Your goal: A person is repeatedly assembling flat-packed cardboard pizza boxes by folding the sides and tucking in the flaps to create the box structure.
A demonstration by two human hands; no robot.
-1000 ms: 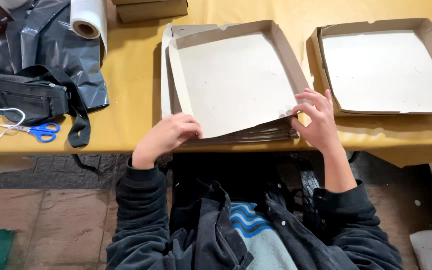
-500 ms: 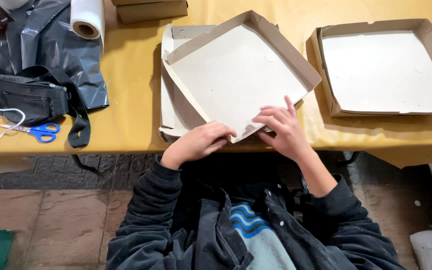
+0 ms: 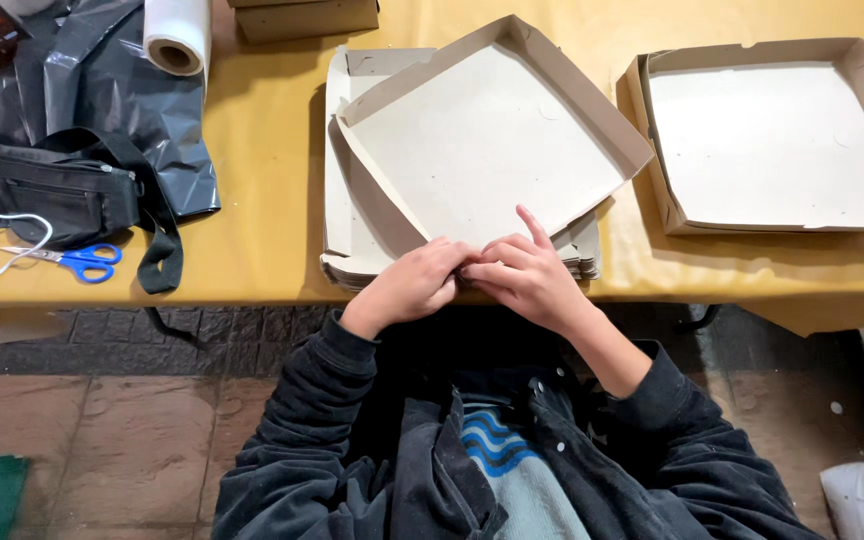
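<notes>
Head camera looks down on a yellow table (image 3: 252, 230) and on the two hands of the person sitting at its near edge. A shallow grey-brown cardboard box tray with raised walls (image 3: 487, 145) lies turned at an angle on top of a stack of flat cardboard sheets (image 3: 352, 240), near the middle of the near edge. Its nearest corner points toward the person, and both hands meet there. The left hand (image 3: 407, 290) has its fingers curled and pressed together over this corner. The right hand (image 3: 527, 280) touches the left one; most of its fingers are bent onto the cardboard, while the index finger is stretched out and lies on the inside of the tray. What exactly the fingertips pinch I cannot tell, because the hands cover the corner.

A second folded cardboard tray (image 3: 782, 140) stands open at the right edge of the table, apart from the first. Toward the left edge are a black pouch with a strap (image 3: 62, 195), blue-handled scissors (image 3: 77, 262), a dark plastic sheet (image 3: 132, 100) and a white roll of film (image 3: 177, 35).
</notes>
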